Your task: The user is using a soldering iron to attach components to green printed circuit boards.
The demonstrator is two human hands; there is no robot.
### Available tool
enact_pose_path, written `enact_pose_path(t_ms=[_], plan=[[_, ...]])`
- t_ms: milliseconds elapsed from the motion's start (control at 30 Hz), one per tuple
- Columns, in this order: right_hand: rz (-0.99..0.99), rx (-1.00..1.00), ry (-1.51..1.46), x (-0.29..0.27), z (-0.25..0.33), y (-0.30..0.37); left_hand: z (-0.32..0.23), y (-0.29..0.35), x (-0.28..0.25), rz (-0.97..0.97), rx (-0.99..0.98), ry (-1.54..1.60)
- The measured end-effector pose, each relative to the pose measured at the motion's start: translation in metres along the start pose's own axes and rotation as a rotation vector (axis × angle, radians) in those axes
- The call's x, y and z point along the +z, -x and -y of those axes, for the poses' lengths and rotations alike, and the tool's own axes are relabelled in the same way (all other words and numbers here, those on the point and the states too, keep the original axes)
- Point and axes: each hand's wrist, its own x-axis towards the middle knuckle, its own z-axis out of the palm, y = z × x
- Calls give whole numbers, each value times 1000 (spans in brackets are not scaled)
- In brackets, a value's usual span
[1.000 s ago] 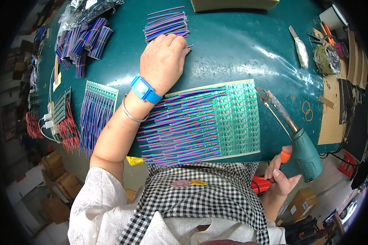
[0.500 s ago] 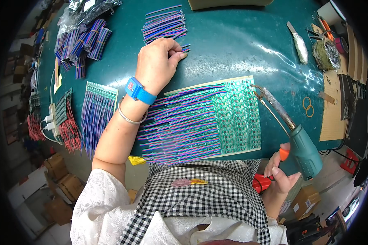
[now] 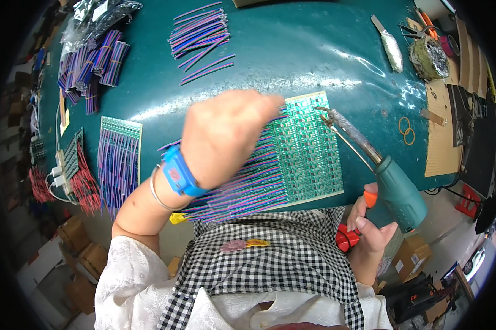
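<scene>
My left hand (image 3: 226,135), smeared by motion, is above a green circuit board panel (image 3: 308,151). Its fingers are pinched together. A multicoloured wire strip (image 3: 167,146) pokes out left of the wrist and seems to be in that pinch, though the fingertips are unclear. Rows of similar wires (image 3: 253,190) cover the panel's left part; its right columns are bare of wires. My right hand (image 3: 372,223) grips a green soldering gun (image 3: 401,192) by its orange trigger (image 3: 370,198). The gun's metal tip (image 3: 326,114) hangs over the panel's right edge.
A loose wire pile (image 3: 199,34) lies at the back, with tied wire bundles (image 3: 99,63) left of it. A second wired panel (image 3: 121,129) and red-wired boards (image 3: 83,176) are at left. At right are a foil-wrapped knife (image 3: 391,52), a solder roll (image 3: 428,59) and rubber bands (image 3: 406,131).
My left hand has come from the wire pile, nearer to me and right, over the panel. The right hand still holds the soldering gun. The whole view has shifted slightly.
</scene>
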Motion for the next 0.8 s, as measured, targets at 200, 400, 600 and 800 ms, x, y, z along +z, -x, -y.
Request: enact_pose_path(t_ms=[200, 400, 600, 800], plan=[[11, 85, -2, 6, 5, 3, -2, 14, 27, 5, 33, 29], [-6, 144, 15, 4, 5, 7, -2, 24, 35, 1, -23, 84], [5, 114, 45, 2, 1, 6, -4, 23, 38, 3, -36, 105], [5, 113, 29, 2, 2, 6, -3, 24, 39, -6, -39, 142]])
